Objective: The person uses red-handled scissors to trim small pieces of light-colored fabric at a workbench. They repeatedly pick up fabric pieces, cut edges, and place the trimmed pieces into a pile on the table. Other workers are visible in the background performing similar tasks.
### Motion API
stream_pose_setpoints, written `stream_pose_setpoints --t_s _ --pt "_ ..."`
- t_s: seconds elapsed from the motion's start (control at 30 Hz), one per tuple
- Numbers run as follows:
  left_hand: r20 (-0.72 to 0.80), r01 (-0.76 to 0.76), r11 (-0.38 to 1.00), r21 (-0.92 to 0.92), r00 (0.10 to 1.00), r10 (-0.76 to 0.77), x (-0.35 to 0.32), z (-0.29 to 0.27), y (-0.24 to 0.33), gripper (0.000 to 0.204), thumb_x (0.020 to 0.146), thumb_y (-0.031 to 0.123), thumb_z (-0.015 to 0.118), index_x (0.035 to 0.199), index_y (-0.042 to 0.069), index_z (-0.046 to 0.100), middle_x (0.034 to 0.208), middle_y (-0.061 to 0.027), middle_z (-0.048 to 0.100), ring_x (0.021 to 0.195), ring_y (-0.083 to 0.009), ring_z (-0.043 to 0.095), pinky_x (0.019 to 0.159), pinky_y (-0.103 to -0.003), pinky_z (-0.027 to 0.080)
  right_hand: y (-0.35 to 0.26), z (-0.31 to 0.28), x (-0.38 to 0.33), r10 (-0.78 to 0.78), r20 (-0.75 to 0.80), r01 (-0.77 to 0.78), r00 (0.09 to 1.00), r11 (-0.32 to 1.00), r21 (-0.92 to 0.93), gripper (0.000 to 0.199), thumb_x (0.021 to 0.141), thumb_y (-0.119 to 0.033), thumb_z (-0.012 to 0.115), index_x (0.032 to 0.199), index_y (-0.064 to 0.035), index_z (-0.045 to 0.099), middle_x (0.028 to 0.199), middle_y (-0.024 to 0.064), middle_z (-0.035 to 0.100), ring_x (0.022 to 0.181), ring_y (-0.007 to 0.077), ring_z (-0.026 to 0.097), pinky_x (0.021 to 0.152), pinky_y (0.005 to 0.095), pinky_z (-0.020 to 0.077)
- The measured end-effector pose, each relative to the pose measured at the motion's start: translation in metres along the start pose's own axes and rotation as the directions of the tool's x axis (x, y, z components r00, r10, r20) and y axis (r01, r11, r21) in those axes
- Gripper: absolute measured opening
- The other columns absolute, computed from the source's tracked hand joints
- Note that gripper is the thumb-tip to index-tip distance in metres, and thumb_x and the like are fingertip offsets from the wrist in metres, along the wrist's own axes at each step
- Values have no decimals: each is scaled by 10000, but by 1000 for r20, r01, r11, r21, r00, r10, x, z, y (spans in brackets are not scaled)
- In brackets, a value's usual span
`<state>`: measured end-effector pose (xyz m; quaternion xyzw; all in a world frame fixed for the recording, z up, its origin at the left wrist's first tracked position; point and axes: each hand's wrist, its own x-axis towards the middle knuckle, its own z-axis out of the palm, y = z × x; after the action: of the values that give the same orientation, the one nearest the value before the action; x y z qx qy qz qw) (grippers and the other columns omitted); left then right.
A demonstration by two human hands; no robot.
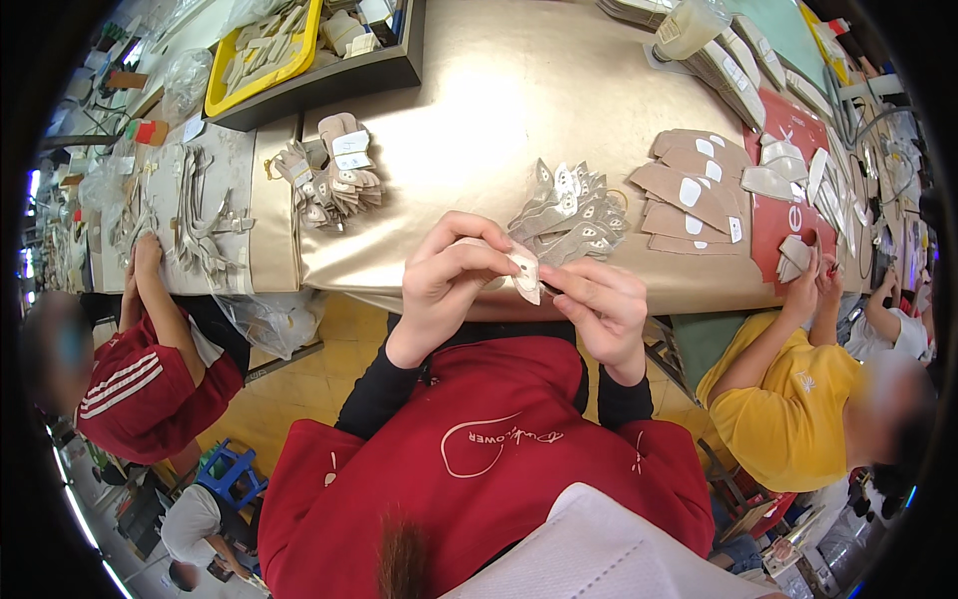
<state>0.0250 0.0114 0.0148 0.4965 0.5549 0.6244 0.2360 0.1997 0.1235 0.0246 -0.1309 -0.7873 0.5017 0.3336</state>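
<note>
My left hand point(447, 278) is closed on a small cream shoe-upper piece point(527, 280) with a dark slot in it, held just over the table's near edge. My right hand point(609, 304) pinches close to the piece's right side. Something small and dark shows at those fingertips, too small to name. Just beyond my hands lies a fanned pile of shiny grey-silver cut pieces point(574, 225) with holes in them. Farther left sits a bundle of beige-brown cut pieces point(344, 175) with a white label. Broader tan pieces point(689, 195) with white patches are spread to the right.
A dark box point(339, 104) with a yellow tray point(311, 48) of cut pieces stands at the back left. A translucent bottle point(689, 28) is at the back right. Co-workers in a maroon shirt point(150, 389) and a yellow shirt point(783, 399) sit on either side.
</note>
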Motion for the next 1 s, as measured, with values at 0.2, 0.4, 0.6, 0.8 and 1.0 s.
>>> stream_pose_setpoints --t_s 0.2,0.4,0.6,0.8,1.0 --pt "-17 37 999 16 999 -37 -1 1 3 241 723 -175 672 833 38 696 992 -83 607 925 -188 624 785 -288 529 1 -2 0 -43 -19 42 999 998 -47 371 702 59 710 1058 -39 753 808 113 692 613 219 647 535 288 489" --pt "-15 19 1000 21 1000 -19 0 3 4 235 719 -170 673 835 33 697 992 -84 606 922 -187 623 782 -280 525 2 -1 -1 -39 -12 39 999 998 -53 359 700 38 718 1047 -43 757 790 108 684 599 219 639 525 296 481" --pt "-7 212 972 -105 977 -213 -2 3 4 169 809 -87 686 938 18 718 985 -84 641 912 -141 639 741 -260 527 2 -4 -5 103 33 -103 994 995 -15 388 780 12 687 1167 -13 700 862 126 678 687 199 654 584 282 483" --pt "-7 512 817 -264 846 -533 -2 4 5 111 886 60 705 983 7 713 834 -30 683 737 -68 600 634 -205 462 6 0 -14 419 -41 -374 907 846 380 438 938 -89 601 1341 68 536 945 72 598 875 119 565 738 235 417" --pt "49 582 721 -376 789 -612 -1 4 7 142 882 47 701 1009 -13 684 764 -34 667 670 -77 611 592 -190 457 7 3 -12 503 -58 -439 862 800 410 342 897 -17 661 1237 2 642 891 -4 588 751 25 492 672 162 386"
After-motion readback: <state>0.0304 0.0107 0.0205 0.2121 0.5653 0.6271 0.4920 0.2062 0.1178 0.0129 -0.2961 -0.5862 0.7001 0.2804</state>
